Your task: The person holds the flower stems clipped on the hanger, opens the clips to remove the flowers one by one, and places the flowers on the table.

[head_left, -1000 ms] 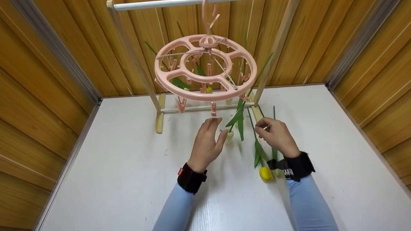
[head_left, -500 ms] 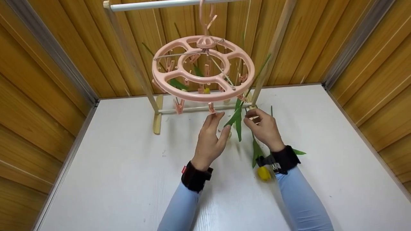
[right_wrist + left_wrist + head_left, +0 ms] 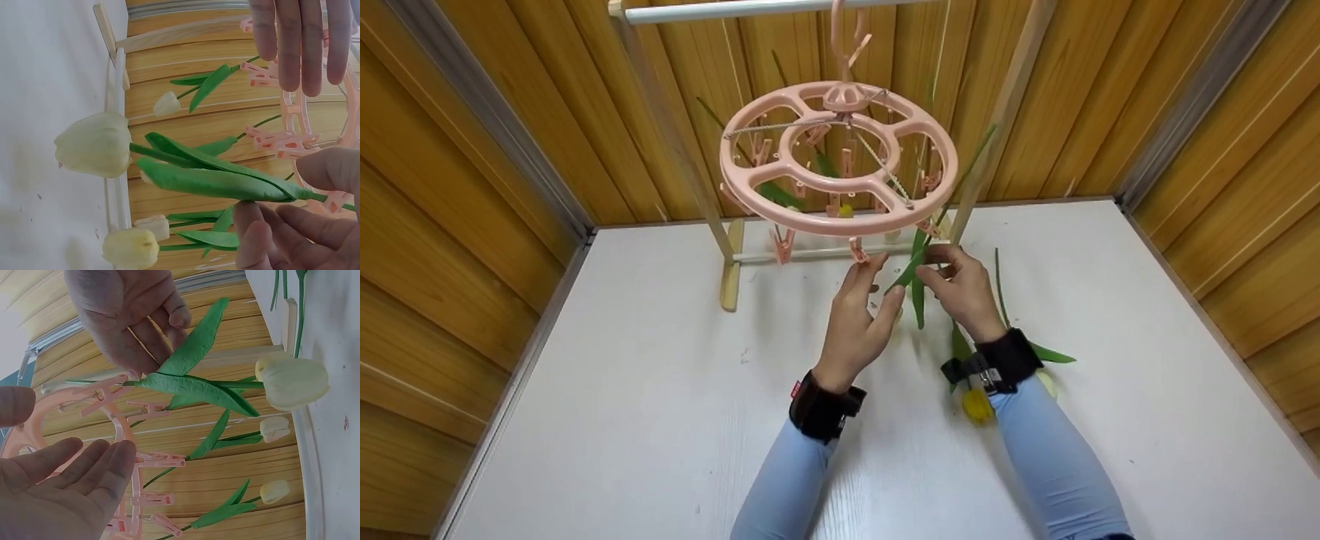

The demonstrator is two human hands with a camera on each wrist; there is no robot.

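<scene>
- My right hand (image 3: 960,289) pinches the green stem of a white tulip (image 3: 95,144) between thumb and fingertips, just below the pink round clip hanger (image 3: 840,161); the bloom hangs downward under the hanger's near rim.
- My left hand (image 3: 859,319) has its fingers straight and loosely spread — holding nothing — tips just beside a pink clip (image 3: 857,251) on that rim.
- I judge it best to squeeze the clip fully open first, then seat the stem deep — not the leaf.
- Both wrists are raised toward the hanger, forearms angled inward.
</scene>
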